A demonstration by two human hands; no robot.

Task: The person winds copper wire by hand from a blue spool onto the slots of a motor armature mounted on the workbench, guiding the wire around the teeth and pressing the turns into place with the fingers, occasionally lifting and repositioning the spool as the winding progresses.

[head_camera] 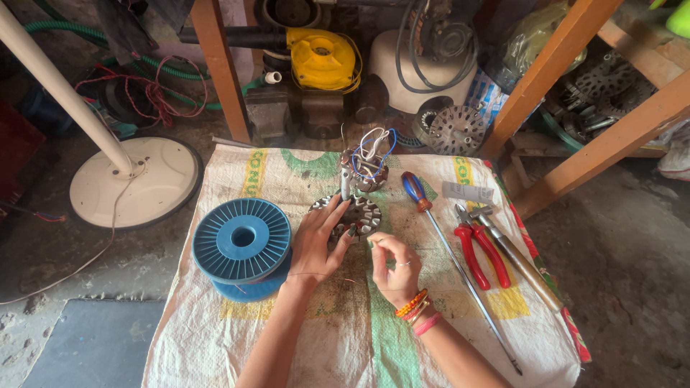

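Observation:
My left hand rests with spread fingers on a round metal stator core lying on a woven sack. My right hand hovers just right of the core, thumb and forefinger pinched together, apparently on a thin wire that is too fine to make out. Bangles circle my right wrist. Behind the core stands a wound coil assembly with white and blue leads.
A blue plastic spool lies left of my hands. To the right lie a long screwdriver with a blue-red handle, red-handled pliers and a hammer. A white fan base stands on the floor at left; wooden legs and motor parts crowd the back.

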